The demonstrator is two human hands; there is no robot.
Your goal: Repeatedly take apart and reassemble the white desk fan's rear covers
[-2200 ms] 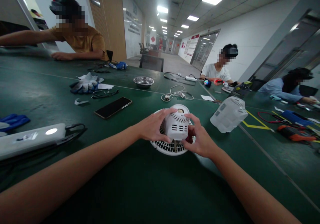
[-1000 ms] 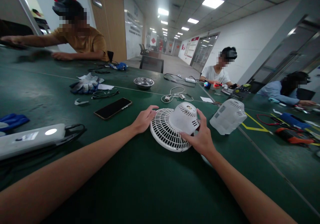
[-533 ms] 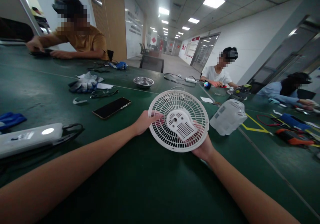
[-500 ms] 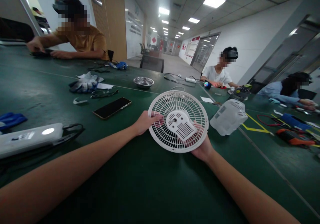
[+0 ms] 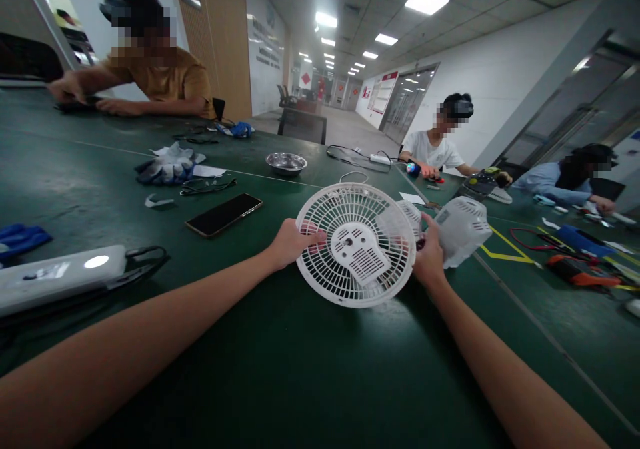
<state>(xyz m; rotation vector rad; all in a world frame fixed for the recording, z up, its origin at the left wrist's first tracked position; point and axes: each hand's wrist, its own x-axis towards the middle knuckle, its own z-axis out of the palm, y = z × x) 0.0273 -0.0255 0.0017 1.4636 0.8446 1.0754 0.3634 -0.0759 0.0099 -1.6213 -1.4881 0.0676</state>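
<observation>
My left hand is closed on the left rim of a round white fan grille, its thumb lying over the bars. The grille is tilted up, with its slotted centre plate towards me. My right hand is closed round a white fan motor housing, just behind the grille's right edge. Much of that housing is hidden by the grille and my fingers, though part shows through the bars. Right behind my right hand stands a larger whitish vented plastic cover on the green table.
A phone, work gloves and a long white device lie to the left. Farther back are a metal bowl and a white cable. Tools, including an orange-black one, lie right. Several people sit around the table.
The grille, earlier lying on the table under the housing, was raised and tilted towards me. My right hand has since moved right from behind it, the housing now apart from its centre.
</observation>
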